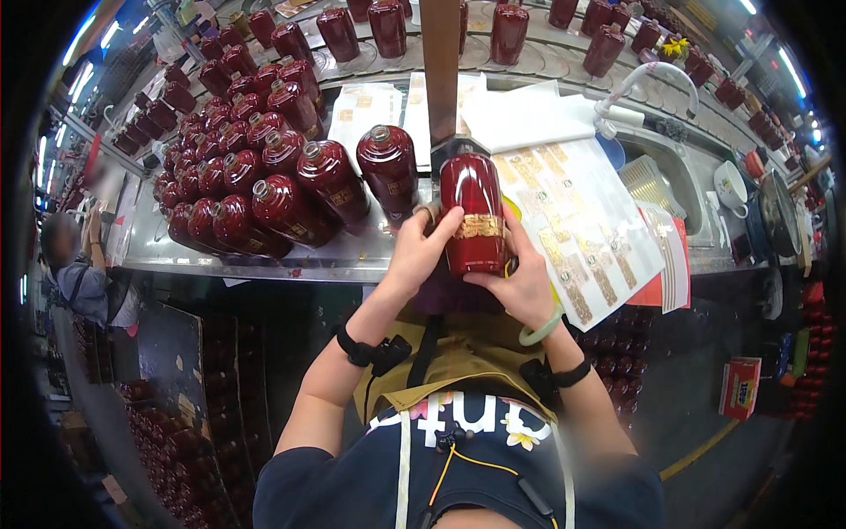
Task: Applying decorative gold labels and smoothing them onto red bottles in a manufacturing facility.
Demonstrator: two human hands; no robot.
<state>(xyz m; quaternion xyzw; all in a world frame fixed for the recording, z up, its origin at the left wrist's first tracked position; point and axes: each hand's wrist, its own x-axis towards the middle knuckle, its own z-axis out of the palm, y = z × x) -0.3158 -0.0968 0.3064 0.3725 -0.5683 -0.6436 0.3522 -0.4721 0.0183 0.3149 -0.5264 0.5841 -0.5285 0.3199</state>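
A glossy dark red bottle [473, 187] with a gold decorated band [480, 227] is held upright between my hands at the table's front edge. My left hand [417, 252] presses its fingers against the bottle's left side. Around the lower right side curls my right hand [527, 280], its thumb near the base. The bottle's back and the fingertips behind it are hidden. Just left stands another red bottle [388, 172], apart from my left hand. A sheet of gold decals [577, 231] lies to the right, close by my right hand.
Many red bottles [291, 212] stand crowded on the metal table at left. A brown post [439, 66] rises straight ahead. At right are a sink [701, 198], a curved faucet [648, 70] and a white mug [730, 187]. More bottles line the conveyor [546, 62] behind.
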